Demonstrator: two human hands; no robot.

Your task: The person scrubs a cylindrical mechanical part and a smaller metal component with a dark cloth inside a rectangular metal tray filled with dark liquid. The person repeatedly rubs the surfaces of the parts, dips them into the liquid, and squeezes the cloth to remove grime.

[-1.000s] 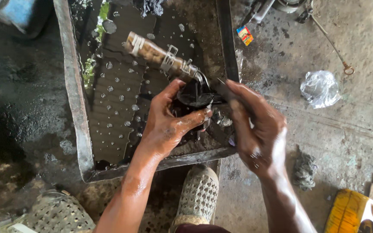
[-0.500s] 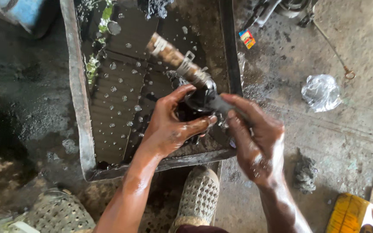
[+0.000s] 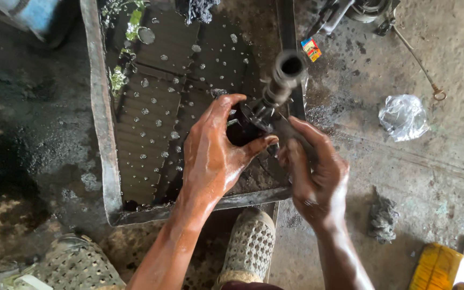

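The yellow container is chopped off at the bottom-right corner. Blue bin top left is cropped too. The dark part is mostly hidden between both hands.

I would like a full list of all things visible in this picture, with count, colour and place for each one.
metal tray: one, dark grey, left of centre, holds dark liquid with bubbles
black part with a hose: one, oily black, over the tray's right edge, hose end pointing up
small packet: one, red, yellow and blue, floor at top
plastic bag: one, clear, crumpled, floor at right
thin rod with a ring end: one, rusty, top right
rag: one, dirty grey, floor at lower right
yellow container: one, bottom right corner
blue container: one, top left corner
perforated shoes: two, beige, bottom edge
left hand: oily, grips the black part
right hand: oily, grips it from the right
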